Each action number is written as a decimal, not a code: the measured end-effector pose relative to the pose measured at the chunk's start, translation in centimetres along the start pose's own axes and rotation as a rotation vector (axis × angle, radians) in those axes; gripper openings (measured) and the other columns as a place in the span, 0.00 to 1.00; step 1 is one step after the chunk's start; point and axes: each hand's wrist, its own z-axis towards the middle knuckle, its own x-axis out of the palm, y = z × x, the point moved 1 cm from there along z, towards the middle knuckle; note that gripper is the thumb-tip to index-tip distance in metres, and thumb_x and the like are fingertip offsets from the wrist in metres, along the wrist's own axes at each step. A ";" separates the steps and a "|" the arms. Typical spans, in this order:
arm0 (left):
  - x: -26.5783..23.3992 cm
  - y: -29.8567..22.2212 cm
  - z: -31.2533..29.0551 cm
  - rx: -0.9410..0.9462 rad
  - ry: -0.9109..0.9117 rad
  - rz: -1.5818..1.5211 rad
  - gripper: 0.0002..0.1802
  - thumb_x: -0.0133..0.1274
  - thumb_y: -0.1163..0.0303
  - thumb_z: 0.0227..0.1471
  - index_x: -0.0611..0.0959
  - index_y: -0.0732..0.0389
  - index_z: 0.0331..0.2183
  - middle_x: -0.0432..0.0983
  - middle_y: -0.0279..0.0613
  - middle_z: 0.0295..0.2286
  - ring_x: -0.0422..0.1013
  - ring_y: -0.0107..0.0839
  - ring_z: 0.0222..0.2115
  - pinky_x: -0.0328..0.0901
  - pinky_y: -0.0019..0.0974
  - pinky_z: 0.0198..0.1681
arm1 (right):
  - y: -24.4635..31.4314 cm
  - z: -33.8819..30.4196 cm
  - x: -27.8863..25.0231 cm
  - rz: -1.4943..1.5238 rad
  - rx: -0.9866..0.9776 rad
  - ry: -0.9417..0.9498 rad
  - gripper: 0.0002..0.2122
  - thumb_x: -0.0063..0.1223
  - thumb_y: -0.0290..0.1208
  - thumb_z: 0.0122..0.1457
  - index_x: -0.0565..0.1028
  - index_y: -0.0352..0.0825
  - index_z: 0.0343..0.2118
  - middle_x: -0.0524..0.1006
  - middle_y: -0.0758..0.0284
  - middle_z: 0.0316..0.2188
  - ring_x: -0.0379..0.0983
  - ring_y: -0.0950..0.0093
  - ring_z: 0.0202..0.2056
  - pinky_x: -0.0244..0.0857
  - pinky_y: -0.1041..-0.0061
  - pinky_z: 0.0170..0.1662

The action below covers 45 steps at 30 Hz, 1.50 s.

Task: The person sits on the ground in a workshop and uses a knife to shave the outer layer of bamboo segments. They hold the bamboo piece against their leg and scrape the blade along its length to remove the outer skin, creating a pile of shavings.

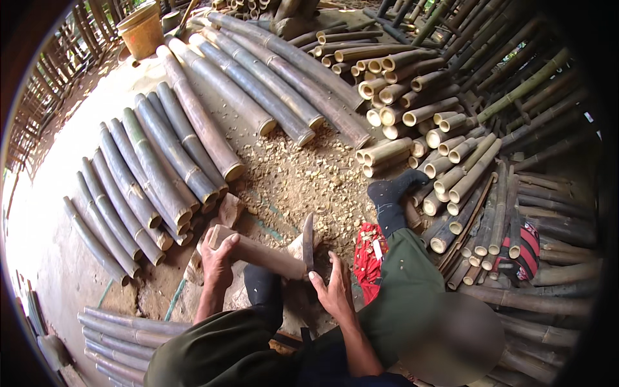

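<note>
My left hand (218,261) is closed around the left end of a thick, squared length of wood (261,253), held above the ground between my legs. At the wood's right end stands a curved metal blade (308,240), its tip pointing away from me. Whether blade and wood are joined, I cannot tell. Beside that end is my right hand (335,291), fingers apart and holding nothing, its thumb close to the wood. Pale wood chips (309,171) are scattered over the ground just beyond.
Long dark bamboo poles (222,80) lie in rows at the far side and left. Cut bamboo lengths (419,90) are piled at the right. A red cloth (367,261) lies by my right leg. A bucket (140,32) stands at the far left.
</note>
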 end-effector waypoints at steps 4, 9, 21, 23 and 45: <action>1.0 0.1 -0.7 -0.276 0.073 -0.088 0.29 0.73 0.54 0.53 0.79 0.57 0.48 0.75 0.37 0.38 0.78 0.34 0.37 0.80 0.48 0.40 | 5.4 2.3 -3.4 0.153 -0.137 0.263 0.34 0.60 0.49 0.67 0.67 0.26 0.66 0.74 0.44 0.58 0.73 0.47 0.60 0.68 0.55 0.63; 2.3 2.3 -1.9 -0.459 0.163 -0.335 0.33 0.66 0.43 0.58 0.76 0.55 0.54 0.76 0.42 0.44 0.76 0.41 0.49 0.76 0.60 0.51 | 3.3 1.2 -1.3 0.288 0.111 0.476 0.34 0.64 0.52 0.61 0.71 0.28 0.60 0.82 0.51 0.42 0.81 0.55 0.46 0.74 0.60 0.51; 1.3 8.0 -3.2 -0.227 0.197 0.309 0.15 0.64 0.72 0.60 0.80 0.69 0.46 0.81 0.41 0.32 0.76 0.24 0.25 0.72 0.28 0.25 | -10.5 20.0 -6.9 1.029 0.663 -0.312 0.27 0.58 0.51 0.65 0.68 0.31 0.54 0.79 0.57 0.37 0.80 0.64 0.28 0.75 0.62 0.27; 1.8 7.5 -3.4 -0.235 0.192 0.326 0.15 0.63 0.72 0.60 0.80 0.69 0.46 0.81 0.41 0.32 0.77 0.25 0.25 0.72 0.29 0.24 | -11.4 22.8 -8.4 0.800 0.672 -0.543 0.32 0.59 0.57 0.63 0.66 0.32 0.56 0.77 0.58 0.43 0.80 0.63 0.38 0.74 0.56 0.35; 1.3 8.9 -2.8 -0.310 0.213 0.236 0.13 0.61 0.75 0.60 0.79 0.68 0.45 0.81 0.43 0.30 0.76 0.27 0.23 0.73 0.30 0.22 | -12.9 27.4 -17.9 -0.407 0.109 -0.454 0.16 0.55 0.37 0.66 0.74 0.31 0.50 0.78 0.48 0.41 0.77 0.47 0.48 0.72 0.51 0.52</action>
